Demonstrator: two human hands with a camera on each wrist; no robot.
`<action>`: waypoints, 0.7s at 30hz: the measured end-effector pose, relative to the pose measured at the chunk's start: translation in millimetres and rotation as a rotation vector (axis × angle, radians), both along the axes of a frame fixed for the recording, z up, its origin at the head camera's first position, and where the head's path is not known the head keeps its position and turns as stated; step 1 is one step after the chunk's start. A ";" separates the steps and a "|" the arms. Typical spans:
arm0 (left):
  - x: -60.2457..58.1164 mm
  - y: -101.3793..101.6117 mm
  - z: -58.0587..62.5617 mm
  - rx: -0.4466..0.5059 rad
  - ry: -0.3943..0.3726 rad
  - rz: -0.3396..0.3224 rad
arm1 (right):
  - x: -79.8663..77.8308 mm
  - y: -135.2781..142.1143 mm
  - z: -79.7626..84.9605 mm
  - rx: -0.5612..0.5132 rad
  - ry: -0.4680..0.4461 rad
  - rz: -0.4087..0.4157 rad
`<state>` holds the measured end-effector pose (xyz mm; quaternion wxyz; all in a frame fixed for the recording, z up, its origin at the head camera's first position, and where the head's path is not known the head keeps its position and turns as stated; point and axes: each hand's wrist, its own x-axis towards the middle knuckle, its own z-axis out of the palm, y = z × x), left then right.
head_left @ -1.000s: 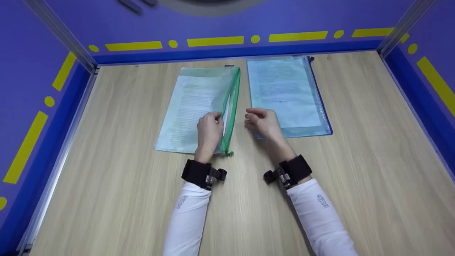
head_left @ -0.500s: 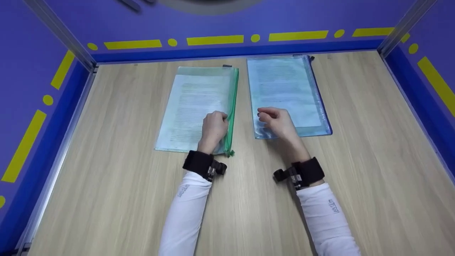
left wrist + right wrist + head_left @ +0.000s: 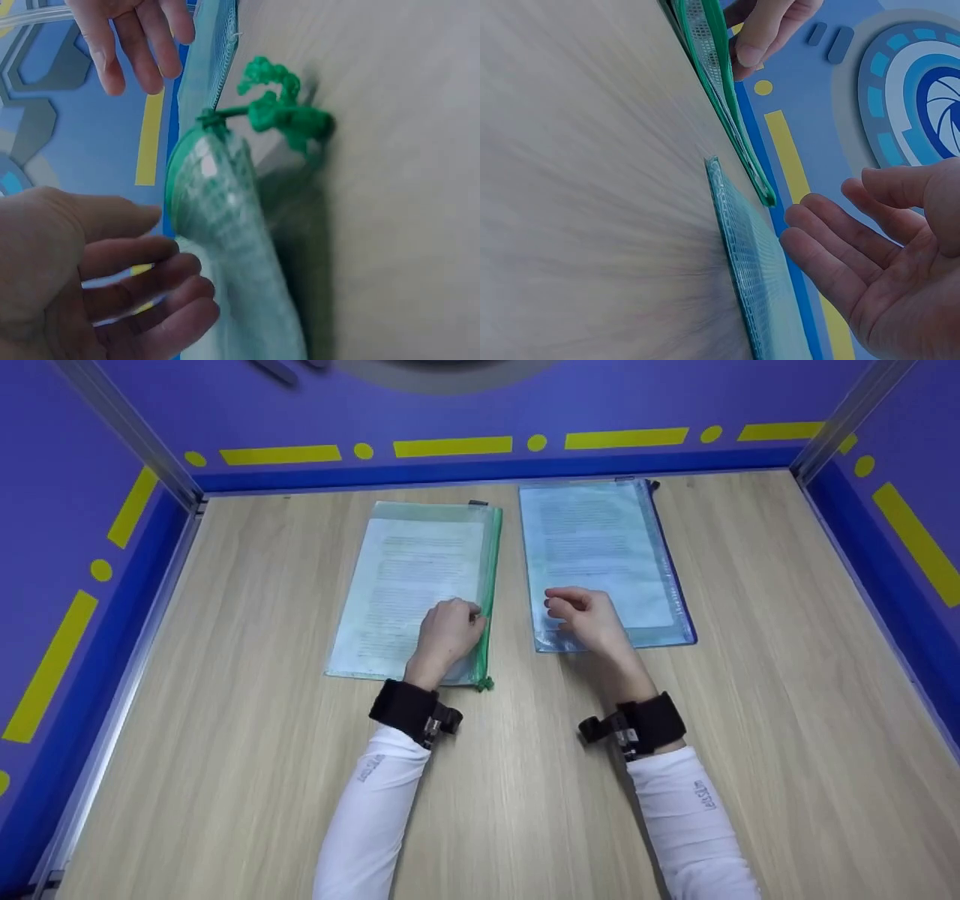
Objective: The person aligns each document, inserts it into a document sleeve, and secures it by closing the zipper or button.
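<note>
On the left lies a translucent zip document pouch [image 3: 420,562] with a green zip edge, printed paper showing through. A green knotted pull [image 3: 289,112] hangs at its near corner. My left hand [image 3: 448,634] is over its right side, close to the zip edge; in the left wrist view its fingers are loosely bent, apart from the pouch, with nothing between them. A slim gap shows between the green edges in the right wrist view. My right hand [image 3: 589,619], fingers relaxed and holding nothing, hovers over the near-left corner of a blue zip document pouch [image 3: 600,547], also with printed paper inside.
Both pouches lie side by side on the wood-grain table [image 3: 510,810], with a narrow strip of tabletop between them. Blue panels with yellow marks, such as the back wall [image 3: 450,416], enclose the table at the back and sides. Black camera straps circle both wrists.
The green pouch's gaping zip side has come down nearly flat. My left hand has shifted slightly right along it, and my right hand has moved right, over the blue pouch's corner.
</note>
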<state>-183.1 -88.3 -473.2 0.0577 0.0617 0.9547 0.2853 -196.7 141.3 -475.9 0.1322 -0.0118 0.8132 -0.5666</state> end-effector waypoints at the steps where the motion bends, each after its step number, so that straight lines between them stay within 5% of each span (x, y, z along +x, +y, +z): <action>1: 2.3 -2.4 2.0 -0.013 -0.001 -0.022 | 0.0 -0.2 0.5 -0.004 -0.003 0.002; 8: 23.4 -26.1 8.3 -0.121 -0.003 -0.196 | 1.2 -1.1 1.7 -0.007 0.011 0.011; 21: 41.4 -43.0 -5.3 -0.235 -0.062 -0.320 | 1.1 -1.2 2.7 -0.007 0.010 0.020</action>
